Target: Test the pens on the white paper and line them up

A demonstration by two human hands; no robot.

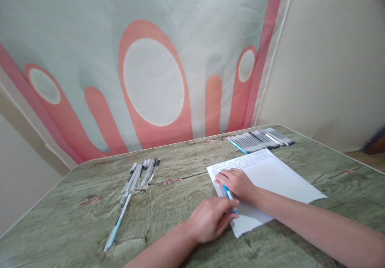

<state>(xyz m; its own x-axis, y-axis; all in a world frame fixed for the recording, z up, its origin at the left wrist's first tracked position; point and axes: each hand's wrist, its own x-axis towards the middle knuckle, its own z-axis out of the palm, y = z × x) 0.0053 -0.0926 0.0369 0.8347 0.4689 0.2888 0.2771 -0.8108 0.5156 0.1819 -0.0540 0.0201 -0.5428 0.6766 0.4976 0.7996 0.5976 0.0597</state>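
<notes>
A blue pen (227, 192) with a white patch is held between my two hands, just above the left part of a white sheet of paper (279, 180). My right hand (237, 183) is closed around the pen's far end, its fingers hiding that tip. At the near end, my left hand (212, 219) pinches the pen between thumb and fingers. Rows of small handwriting run along the top of the sheet, and its right-hand lower edge looks torn.
A row of several pens or refills (258, 140) lies beyond the paper. To the left are several loose pens (141, 174) and a light blue pen (118, 226). The wood-patterned table (174, 164) ends at a wall with a coral-and-grey hanging (153, 79).
</notes>
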